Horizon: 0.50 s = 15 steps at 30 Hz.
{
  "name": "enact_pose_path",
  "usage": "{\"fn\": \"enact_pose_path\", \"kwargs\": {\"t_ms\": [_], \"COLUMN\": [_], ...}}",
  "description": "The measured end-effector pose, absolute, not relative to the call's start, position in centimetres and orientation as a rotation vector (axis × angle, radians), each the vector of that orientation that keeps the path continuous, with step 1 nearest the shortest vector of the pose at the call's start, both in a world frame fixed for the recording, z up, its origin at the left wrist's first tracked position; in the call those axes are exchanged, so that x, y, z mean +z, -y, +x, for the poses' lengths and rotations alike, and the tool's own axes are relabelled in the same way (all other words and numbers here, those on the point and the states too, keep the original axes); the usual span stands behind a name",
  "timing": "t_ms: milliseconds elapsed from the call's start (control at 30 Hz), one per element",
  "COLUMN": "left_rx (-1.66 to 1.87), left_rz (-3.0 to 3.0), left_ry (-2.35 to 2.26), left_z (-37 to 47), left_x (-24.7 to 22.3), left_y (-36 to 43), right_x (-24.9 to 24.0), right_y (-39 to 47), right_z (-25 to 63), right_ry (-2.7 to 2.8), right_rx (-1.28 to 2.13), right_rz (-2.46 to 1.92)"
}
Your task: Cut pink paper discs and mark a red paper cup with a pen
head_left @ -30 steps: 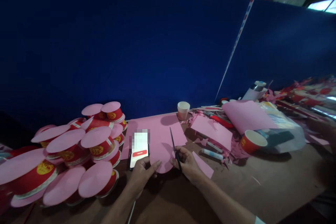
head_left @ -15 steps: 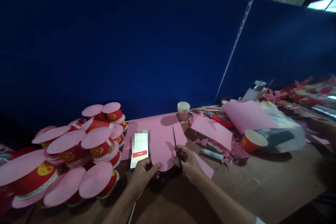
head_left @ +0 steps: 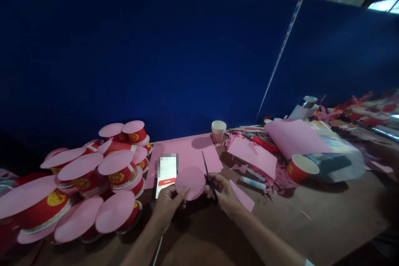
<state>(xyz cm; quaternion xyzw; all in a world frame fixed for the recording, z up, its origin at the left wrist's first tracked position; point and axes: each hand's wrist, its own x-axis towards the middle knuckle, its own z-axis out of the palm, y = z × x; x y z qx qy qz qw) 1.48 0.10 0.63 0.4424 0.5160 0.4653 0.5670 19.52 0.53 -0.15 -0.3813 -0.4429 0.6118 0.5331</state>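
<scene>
Red paper cups (head_left: 117, 178) topped with pink discs crowd the table's (head_left: 280, 224) left end. Next, a smartphone (head_left: 166, 176) sits by a pink sheet's (head_left: 187, 149) near left corner. The left hand (head_left: 168, 203) pinches a pink paper disc (head_left: 190, 183) at that sheet's near edge. Just beside it, the right hand (head_left: 225, 194) grips scissors (head_left: 208, 174), blades seemingly closed, pointing toward the table's far edge, where a pale cup (head_left: 218, 131) stands.

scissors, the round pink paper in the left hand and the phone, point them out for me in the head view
scissors (head_left: 206, 168): head view, on the blades
round pink paper (head_left: 191, 181): head view, middle of its face
phone (head_left: 166, 174): head view, on the lit screen
</scene>
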Motion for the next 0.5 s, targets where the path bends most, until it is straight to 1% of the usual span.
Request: {"fn": "enact_pose_path", "kwargs": {"t_ms": [200,500], "left_rx": [1.216,1.212], "left_rz": [0.885,0.86], "left_ry": [-1.259,-1.213], "left_z": [1.3,1.11], "left_x": [0.53,0.16], "left_y": [-0.41,-0.64], "right_x": [0.44,0.66], "right_y": [-0.2,-0.13], "right_z": [19.8,19.73], "right_ry": [1.093,1.198], "right_rx": [1.538,1.538], "right_rz": [-0.93,-0.979]}}
